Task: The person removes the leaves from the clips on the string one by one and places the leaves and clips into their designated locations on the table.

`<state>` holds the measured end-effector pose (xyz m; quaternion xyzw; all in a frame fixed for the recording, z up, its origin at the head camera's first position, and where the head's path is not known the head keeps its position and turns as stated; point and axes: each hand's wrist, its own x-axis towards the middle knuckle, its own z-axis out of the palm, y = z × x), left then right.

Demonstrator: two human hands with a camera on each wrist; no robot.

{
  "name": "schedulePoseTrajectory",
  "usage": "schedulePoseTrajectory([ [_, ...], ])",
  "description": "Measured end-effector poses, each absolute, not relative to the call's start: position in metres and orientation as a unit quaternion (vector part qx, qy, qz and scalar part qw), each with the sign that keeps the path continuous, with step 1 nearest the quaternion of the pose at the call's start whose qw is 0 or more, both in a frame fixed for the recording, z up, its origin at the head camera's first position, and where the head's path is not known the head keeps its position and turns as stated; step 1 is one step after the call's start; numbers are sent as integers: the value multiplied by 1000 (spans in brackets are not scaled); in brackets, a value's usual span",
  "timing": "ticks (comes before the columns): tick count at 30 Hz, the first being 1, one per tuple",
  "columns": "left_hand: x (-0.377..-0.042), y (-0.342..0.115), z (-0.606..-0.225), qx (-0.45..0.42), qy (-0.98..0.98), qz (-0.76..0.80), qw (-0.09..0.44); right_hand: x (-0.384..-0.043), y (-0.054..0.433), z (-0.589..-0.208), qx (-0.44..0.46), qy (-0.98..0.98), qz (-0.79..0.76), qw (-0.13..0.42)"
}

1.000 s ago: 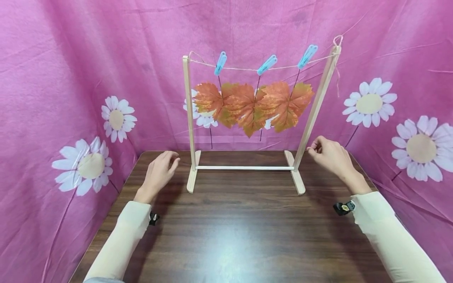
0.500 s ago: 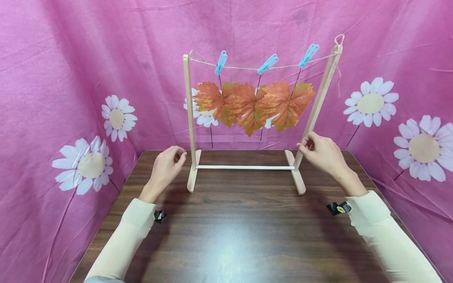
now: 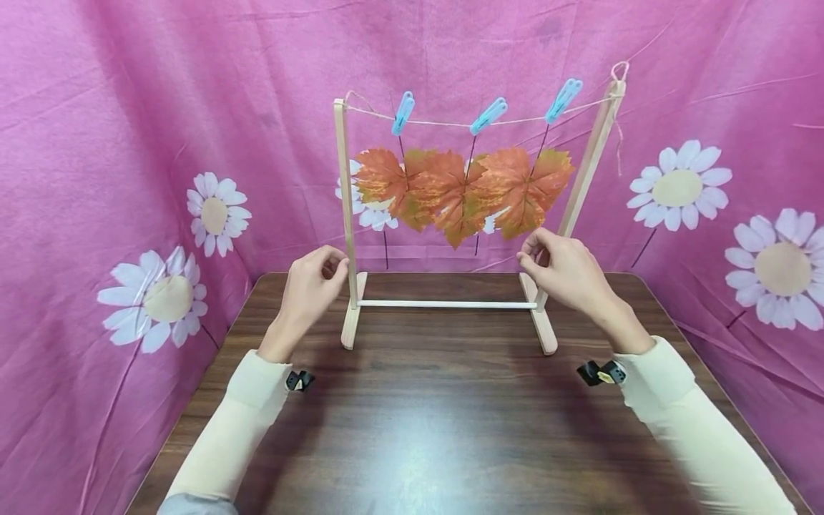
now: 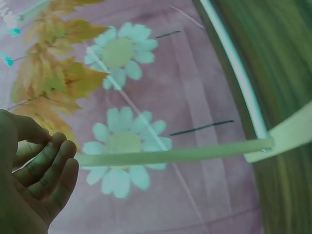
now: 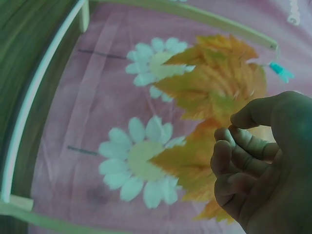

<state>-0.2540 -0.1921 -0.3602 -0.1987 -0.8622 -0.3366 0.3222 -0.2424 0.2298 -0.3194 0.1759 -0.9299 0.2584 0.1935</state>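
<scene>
Wooden rack (image 3: pixel 347 214) upright on table (image 3: pixel 438 429), orange leaves (image 3: pixel 460 189) pegged along its string. Left hand (image 3: pixel 312 282) beside left post, right hand (image 3: pixel 563 272) below leaves; fingers loosely curled, holding nothing.

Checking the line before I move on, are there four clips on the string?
No, only three blue clips sit on the string, each holding one orange leaf.
</scene>
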Motion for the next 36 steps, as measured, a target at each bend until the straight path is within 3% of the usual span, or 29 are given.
schedulePoseTrajectory([
  [25,-257,-141,-305,-182,-821,-439,316,-251,153,-263,283,-883,297,229],
  [36,-267,-120,-276,-187,-804,-469,316,-266,130,-229,312,-863,333,218],
])
